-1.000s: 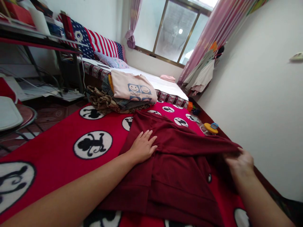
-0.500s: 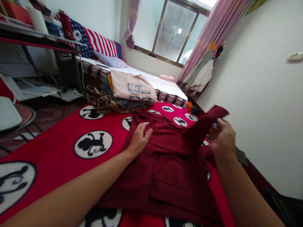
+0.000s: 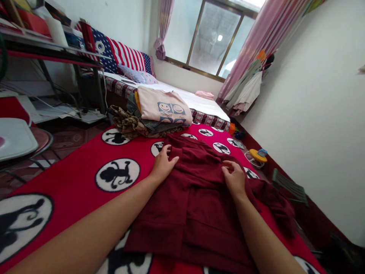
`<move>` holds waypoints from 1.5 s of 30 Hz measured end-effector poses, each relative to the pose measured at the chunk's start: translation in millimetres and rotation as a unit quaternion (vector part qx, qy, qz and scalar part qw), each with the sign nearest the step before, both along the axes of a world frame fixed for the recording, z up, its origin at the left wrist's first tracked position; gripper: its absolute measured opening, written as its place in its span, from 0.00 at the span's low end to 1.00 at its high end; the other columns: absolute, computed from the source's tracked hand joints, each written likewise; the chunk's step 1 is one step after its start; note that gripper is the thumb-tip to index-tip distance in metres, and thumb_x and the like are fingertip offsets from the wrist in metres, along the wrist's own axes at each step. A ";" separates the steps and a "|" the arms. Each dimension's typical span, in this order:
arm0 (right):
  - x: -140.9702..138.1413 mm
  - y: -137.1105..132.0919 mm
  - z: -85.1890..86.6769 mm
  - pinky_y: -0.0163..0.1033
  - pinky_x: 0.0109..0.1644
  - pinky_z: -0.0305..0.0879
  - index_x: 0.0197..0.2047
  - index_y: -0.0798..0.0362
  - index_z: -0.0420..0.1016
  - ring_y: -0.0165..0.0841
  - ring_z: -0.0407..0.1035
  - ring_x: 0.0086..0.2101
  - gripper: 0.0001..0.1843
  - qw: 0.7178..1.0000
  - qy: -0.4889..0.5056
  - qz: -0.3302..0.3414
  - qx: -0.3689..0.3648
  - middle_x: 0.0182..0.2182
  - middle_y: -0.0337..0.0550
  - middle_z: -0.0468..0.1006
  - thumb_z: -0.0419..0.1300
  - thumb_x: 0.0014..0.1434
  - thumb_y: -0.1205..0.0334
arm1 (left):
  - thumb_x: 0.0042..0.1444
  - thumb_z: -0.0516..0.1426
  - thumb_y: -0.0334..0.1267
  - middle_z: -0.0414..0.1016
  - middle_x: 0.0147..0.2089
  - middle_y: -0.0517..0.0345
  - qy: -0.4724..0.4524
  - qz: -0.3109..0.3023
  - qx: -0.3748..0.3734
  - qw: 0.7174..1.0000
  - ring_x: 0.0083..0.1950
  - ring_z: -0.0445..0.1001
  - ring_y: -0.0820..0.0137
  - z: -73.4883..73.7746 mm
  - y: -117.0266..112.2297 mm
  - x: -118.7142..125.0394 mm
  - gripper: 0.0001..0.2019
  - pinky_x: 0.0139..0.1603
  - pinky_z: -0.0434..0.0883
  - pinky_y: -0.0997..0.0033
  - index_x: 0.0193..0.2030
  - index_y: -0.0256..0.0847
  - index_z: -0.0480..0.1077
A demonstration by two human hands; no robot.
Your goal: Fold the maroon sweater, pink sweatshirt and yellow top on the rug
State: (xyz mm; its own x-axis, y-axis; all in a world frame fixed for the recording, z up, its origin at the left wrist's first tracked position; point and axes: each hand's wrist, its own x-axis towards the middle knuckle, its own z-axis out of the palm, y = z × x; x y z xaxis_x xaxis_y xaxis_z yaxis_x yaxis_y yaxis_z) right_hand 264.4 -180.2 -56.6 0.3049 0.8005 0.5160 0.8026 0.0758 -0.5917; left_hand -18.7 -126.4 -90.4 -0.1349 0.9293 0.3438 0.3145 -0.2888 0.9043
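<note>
Single head cam, tilted, looks fwd & down over nr hands (image 3: pixel 163 164) & blanket (image 3: pixel 76 179) twd far window (image 3: pixel 214 40).

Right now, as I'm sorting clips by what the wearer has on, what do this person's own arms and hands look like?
The left forearm and right forearm are bare, no sleeve in view. The left hand and right hand are ungloved; I see no watch, bracelet or ring.

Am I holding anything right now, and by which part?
Can't tell: your left hand is at the left edge of the shirt, your right hand over its right part; neither grip is clear.
</note>
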 end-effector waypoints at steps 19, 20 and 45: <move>35.8 63.3 6.3 0.44 0.47 0.67 0.34 0.50 0.80 0.40 0.73 0.40 0.11 0.990 0.005 0.065 -0.127 0.35 0.42 0.81 0.60 0.46 0.64 | 0.53 0.55 0.27 0.77 0.50 0.53 -0.036 -0.064 0.087 0.993 0.50 0.75 0.65 12.6 -11.5 -0.1 0.18 0.56 0.71 0.64 0.51 0.40 0.72; 36.9 65.6 7.5 0.43 0.45 0.67 0.32 0.51 0.80 0.39 0.73 0.38 0.10 0.988 0.031 0.071 -0.130 0.33 0.42 0.81 0.59 0.46 0.62 | 0.53 0.54 0.27 0.76 0.51 0.54 -0.037 -0.066 0.093 0.993 0.51 0.75 0.65 12.4 -11.3 -0.3 0.18 0.57 0.71 0.64 0.51 0.40 0.72; -26.3 46.0 7.4 0.41 0.46 0.69 0.39 0.52 0.77 0.37 0.73 0.38 0.11 0.990 -0.084 0.110 0.017 0.39 0.45 0.79 0.57 0.53 0.63 | 0.53 0.49 0.22 0.78 0.50 0.55 -0.142 0.161 0.250 0.944 0.53 0.74 0.70 60.8 11.1 -54.8 0.21 0.60 0.68 0.70 0.48 0.37 0.78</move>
